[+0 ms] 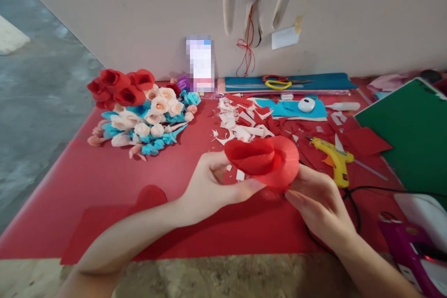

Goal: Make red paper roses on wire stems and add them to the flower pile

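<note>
Between my two hands, above the front middle of the red table, is a red paper flower (254, 160) with a hollow cupped centre and a wide outer petal. My left hand (220, 186) grips its left side, thumb along the lower front and fingers partly hidden behind it. The fingers of my right hand (317, 200) pinch the outer petal at the lower right. A pile of white and red paper scraps (240, 118) lies just behind the flower. To the right rests a yellow hot glue gun (333, 158) with its black cord.
Finished red, cream and blue paper flowers (150, 111) are heaped at the back left. Scissors (279, 83) lie on a blue sheet by the wall. A green board (408, 135) leans at the right, above a purple device (401, 247). A phone (200, 65) stands against the wall.
</note>
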`<state>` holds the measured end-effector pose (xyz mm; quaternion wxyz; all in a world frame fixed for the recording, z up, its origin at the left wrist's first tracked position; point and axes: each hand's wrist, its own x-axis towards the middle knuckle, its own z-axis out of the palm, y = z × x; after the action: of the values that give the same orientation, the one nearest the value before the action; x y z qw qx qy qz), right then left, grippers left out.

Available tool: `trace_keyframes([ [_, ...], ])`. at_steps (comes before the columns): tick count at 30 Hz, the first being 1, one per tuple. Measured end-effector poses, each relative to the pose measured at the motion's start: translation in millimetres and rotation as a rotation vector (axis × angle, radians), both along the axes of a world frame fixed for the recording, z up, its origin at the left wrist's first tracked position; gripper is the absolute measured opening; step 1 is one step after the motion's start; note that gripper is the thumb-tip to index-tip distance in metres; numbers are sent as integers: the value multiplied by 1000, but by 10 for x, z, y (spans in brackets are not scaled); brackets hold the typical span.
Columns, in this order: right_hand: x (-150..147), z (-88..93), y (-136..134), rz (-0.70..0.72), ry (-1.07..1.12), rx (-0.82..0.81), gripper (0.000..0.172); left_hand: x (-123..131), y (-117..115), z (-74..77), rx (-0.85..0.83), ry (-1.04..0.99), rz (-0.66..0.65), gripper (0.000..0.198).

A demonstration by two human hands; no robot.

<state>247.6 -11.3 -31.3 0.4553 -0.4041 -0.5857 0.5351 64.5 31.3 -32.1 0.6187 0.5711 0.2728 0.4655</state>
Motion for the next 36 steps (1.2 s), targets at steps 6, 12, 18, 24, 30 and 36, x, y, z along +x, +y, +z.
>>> trace_keyframes([
  [6, -81, 16, -4, -125, -87, 83, 20, 42, 2, -37, -34, -45, -28, 26],
  [12, -73, 23, -14, -223, -262, 161, 14, 85, 14, -47, -71, -21, -42, 22],
  [18, -64, 21, -20, -234, -285, 168, 17, 87, 15, -98, -84, -16, -8, 18],
  [24, -96, -23, -29, -252, -287, 169, 22, 97, -9, -115, -90, -67, -19, 16],
  [30, -76, 43, -18, -238, -319, 205, 9, 100, 13, -194, -86, -100, -66, 15],
  [36, -55, 95, 1, -220, -316, 257, 8, 80, 83, -193, -21, -17, -115, 16],
])
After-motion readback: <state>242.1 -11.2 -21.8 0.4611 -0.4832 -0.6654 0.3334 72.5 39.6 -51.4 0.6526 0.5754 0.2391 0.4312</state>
